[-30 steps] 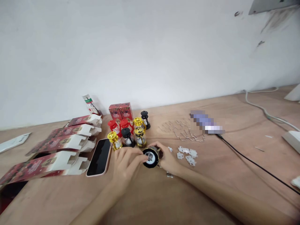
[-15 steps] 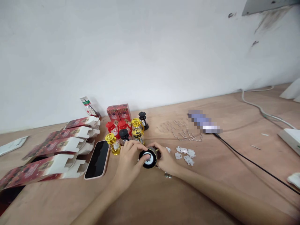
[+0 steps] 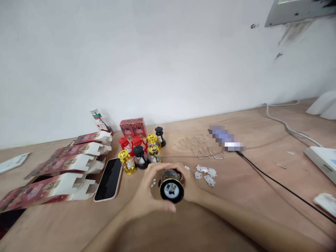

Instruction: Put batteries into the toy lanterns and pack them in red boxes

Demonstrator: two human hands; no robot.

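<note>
A small lantern [image 3: 172, 190] with a gold rim is tipped so that its round black base faces me. A white disc with a dark opening shows in the middle of that base. My right hand [image 3: 191, 185] grips the lantern's body from the right, its fingertips partly hidden behind it. My left hand [image 3: 143, 197] curves around the left and upper side, fingers against the lantern, while its thumb sticks out below the base. Several small silvery pieces [image 3: 154, 182] lie on the table just left of the lantern.
Several red, gold and black lanterns [image 3: 141, 159] stand behind my hands, near two red boxes [image 3: 132, 127]. Flattened cartons [image 3: 70, 162] and a phone [image 3: 108, 180] lie left. Clear plastic pieces [image 3: 206, 171], bent wires [image 3: 207, 153], and a blurred device [image 3: 225, 138] with a black cable lie right.
The lantern has come nearer and lower, its base now turned more toward me. My left thumb has left the white disc on the base. Silvery pieces show beside my left fingers.
</note>
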